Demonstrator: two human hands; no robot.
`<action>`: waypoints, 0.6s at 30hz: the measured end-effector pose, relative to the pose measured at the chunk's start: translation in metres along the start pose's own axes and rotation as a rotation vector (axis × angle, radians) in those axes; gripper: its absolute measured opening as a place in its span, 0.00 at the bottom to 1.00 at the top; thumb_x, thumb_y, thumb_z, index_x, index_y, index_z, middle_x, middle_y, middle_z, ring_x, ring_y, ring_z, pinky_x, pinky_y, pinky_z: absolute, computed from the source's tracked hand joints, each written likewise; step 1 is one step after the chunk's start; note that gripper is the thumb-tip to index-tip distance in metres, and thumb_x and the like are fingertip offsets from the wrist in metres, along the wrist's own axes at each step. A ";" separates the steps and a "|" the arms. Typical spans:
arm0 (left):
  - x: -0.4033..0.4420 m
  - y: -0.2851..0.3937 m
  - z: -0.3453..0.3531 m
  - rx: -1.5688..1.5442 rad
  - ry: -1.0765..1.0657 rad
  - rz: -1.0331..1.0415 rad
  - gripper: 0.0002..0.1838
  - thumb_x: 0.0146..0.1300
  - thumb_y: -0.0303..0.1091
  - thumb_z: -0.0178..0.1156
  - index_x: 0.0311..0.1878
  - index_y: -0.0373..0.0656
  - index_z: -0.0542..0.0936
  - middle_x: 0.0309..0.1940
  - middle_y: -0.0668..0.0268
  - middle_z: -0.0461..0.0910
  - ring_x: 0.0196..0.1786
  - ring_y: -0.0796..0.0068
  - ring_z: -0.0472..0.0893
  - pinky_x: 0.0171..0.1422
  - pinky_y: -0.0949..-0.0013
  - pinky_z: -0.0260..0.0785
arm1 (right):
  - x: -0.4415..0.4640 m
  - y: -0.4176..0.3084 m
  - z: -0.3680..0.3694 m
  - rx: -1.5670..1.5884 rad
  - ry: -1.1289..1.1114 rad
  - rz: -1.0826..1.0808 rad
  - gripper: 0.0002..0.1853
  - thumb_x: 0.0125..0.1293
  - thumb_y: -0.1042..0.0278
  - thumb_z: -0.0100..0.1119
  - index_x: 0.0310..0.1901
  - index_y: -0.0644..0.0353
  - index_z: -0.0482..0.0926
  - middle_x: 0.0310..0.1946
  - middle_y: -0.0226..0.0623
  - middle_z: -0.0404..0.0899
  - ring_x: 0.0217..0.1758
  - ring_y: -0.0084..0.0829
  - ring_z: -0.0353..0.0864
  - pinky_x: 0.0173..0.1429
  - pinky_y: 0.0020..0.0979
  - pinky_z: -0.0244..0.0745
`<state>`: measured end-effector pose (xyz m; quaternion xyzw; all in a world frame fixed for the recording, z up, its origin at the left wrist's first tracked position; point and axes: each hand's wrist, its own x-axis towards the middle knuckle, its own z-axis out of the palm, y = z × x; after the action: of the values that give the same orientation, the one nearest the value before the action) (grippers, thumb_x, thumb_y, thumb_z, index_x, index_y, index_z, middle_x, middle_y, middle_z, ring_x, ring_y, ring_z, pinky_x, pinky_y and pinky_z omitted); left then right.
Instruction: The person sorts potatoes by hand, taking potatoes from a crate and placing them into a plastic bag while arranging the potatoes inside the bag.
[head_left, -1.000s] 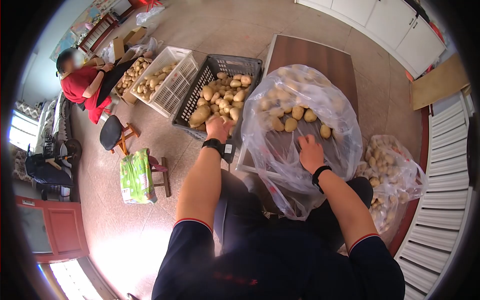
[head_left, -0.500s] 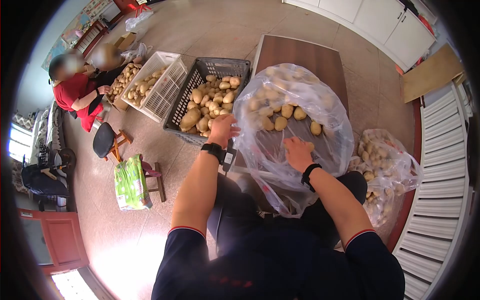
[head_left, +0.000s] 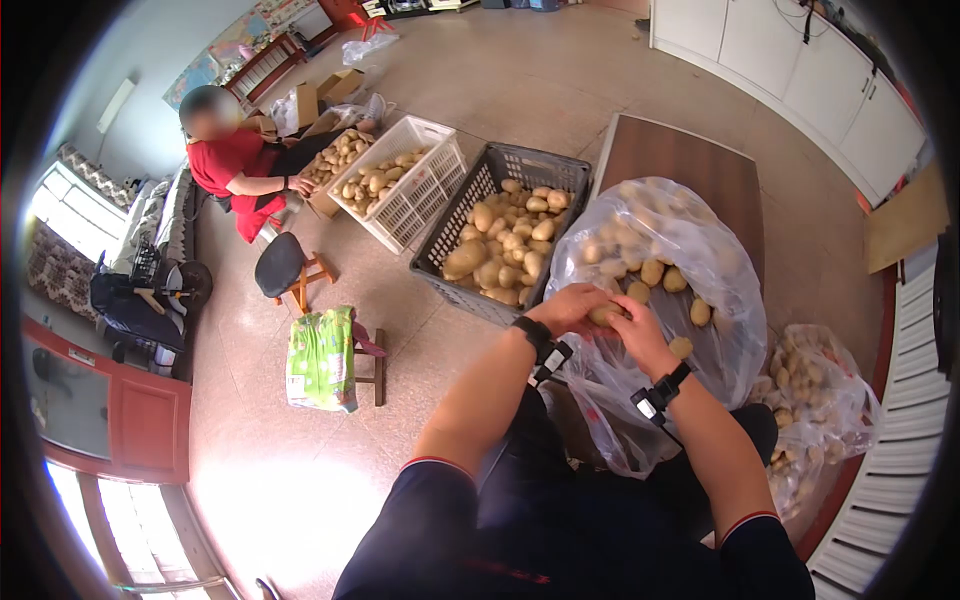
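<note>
Between my two hands, over the near edge of a clear plastic bag [head_left: 735,330], is a potato [head_left: 604,314]. My left hand [head_left: 570,306] is closed around its left side, and the fingers of my right hand [head_left: 640,334] close on its right. Several loose potatoes [head_left: 675,279] lie inside the open bag, with one more potato [head_left: 681,347] just right of my right hand. Left of the bag, a dark grey crate [head_left: 425,262] holds many potatoes.
The bag rests on a brown table [head_left: 690,150]. Farther left are a white crate [head_left: 440,185] of potatoes and a seated person [head_left: 225,155] in red. A stool [head_left: 283,264] and a green bag [head_left: 321,362] stand on the floor. Another bag of potatoes [head_left: 805,385] sits at right.
My left hand has moved right from the crate's edge, and my right hand has come up to meet it at the potato. The view has shifted, so everything sits farther right and lower.
</note>
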<state>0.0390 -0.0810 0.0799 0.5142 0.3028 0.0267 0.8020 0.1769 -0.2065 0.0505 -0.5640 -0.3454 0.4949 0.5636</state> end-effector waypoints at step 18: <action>0.024 -0.024 -0.068 -0.410 0.367 0.252 0.19 0.69 0.41 0.55 0.56 0.37 0.73 0.42 0.56 0.80 0.37 0.62 0.82 0.37 0.63 0.79 | -0.053 0.050 -0.080 -1.239 0.469 -0.275 0.21 0.55 0.73 0.62 0.53 0.61 0.74 0.52 0.45 0.74 0.60 0.49 0.70 0.63 0.47 0.67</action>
<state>0.0172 -0.0285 0.0290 0.3618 0.3646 0.2791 0.8113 0.2298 -0.2869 0.0006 -0.8265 -0.5022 -0.0061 0.2541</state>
